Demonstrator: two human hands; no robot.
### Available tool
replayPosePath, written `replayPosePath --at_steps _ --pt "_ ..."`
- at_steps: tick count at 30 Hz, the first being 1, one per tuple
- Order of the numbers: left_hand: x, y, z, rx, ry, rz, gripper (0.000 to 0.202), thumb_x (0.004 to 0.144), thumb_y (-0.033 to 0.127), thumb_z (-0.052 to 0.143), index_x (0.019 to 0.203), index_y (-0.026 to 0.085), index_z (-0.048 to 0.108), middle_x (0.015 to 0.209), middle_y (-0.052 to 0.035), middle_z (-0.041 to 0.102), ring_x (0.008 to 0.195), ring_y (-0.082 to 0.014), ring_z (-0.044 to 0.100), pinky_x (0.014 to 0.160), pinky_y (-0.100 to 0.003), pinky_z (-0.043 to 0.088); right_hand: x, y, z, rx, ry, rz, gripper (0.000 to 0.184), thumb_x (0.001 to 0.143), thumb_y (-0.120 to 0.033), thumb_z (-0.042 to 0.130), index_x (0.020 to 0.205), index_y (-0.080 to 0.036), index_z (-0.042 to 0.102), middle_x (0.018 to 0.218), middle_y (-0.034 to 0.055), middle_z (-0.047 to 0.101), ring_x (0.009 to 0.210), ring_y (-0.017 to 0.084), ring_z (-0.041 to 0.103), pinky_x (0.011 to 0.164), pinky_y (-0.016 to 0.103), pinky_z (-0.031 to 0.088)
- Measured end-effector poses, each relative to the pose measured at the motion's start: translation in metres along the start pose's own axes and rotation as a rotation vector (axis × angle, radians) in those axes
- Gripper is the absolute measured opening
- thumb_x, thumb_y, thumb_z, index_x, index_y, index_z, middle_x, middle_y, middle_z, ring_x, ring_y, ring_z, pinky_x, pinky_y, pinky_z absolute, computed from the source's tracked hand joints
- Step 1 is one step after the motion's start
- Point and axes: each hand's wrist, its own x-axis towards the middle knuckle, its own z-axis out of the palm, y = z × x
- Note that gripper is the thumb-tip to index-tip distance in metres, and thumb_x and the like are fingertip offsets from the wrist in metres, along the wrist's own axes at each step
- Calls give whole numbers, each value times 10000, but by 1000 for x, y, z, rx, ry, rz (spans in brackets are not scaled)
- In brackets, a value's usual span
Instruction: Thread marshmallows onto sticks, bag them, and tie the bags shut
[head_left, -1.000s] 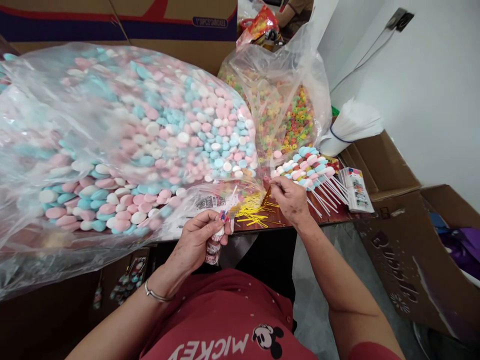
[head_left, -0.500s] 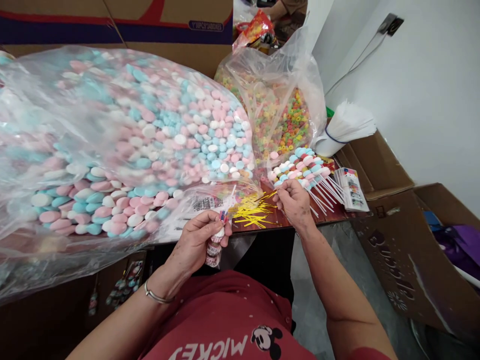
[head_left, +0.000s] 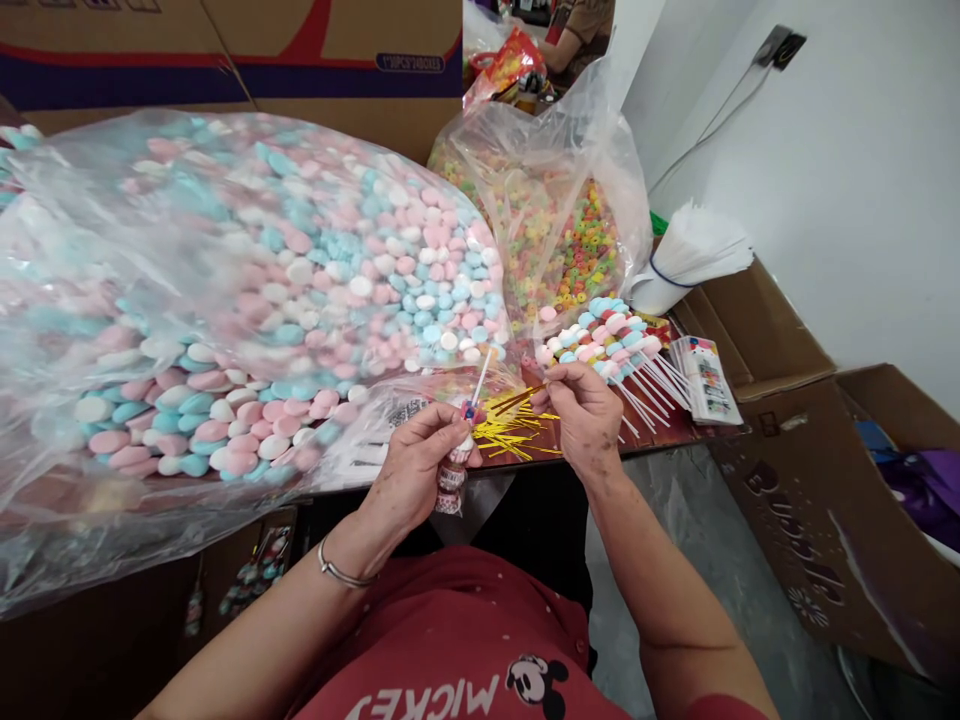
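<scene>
Between its thumb and fingers my left hand grips a wrapped marshmallow skewer by the gathered neck of its printed clear bag. The white stick points up and away from me, and the bagged sweets hang below the fingers. My right hand pinches gold twist ties; how many is hard to make out. Beneath them a loose pile of yellow twist ties lies on the table edge. Just beyond my right hand are unwrapped marshmallow skewers, stacked with their white sticks towards me.
A big clear bag of pink, blue and white marshmallows fills the left. Behind sits a bag of colourful ring sweets. At right are a cup of white sticks, printed bags and an open carton. Another person's arm shows at the back.
My left hand has moved right and slightly up with the wrapped skewer, nearer my right hand. The gold ties in my right hand now stick out further to the left.
</scene>
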Motion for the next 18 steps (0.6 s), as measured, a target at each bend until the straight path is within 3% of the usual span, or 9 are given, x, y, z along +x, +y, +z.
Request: replayPosePath --at_steps 4,8,14,18 --pt "4 4 4 50 8 -1 286 622 335 795 671 168 567 532 34 615 409 -71 518 396 -162 359 -5 -5 8 -10 3 -29 44 810 -254 591 834 -221 606 634 -58 606 514 93 605 530 236 545" --pt "11 5 4 151 5 8 255 633 340 774 662 167 589 533 35 610 388 -71 501 374 -170 349 -9 -11 12 -117 -44 -155 50 843 -229 554 839 -217 603 764 -30 603 554 92 624 562 252 547" --pt "24 3 -3 299 72 186 199 639 300 760 605 158 625 560 26 599 508 -107 559 474 -205 461 -7 -14 10 -499 -143 -484 173 893 -153 476 867 -222 633 765 15 643 765 163 643 769 338 544" --pt "27 12 -6 324 132 238 164 628 282 758 600 167 645 576 22 612 536 -113 551 473 -203 455 -2 1 3 -705 -213 -549 248 896 -136 435 945 -212 666 888 60 661 862 185 639 827 341 538"
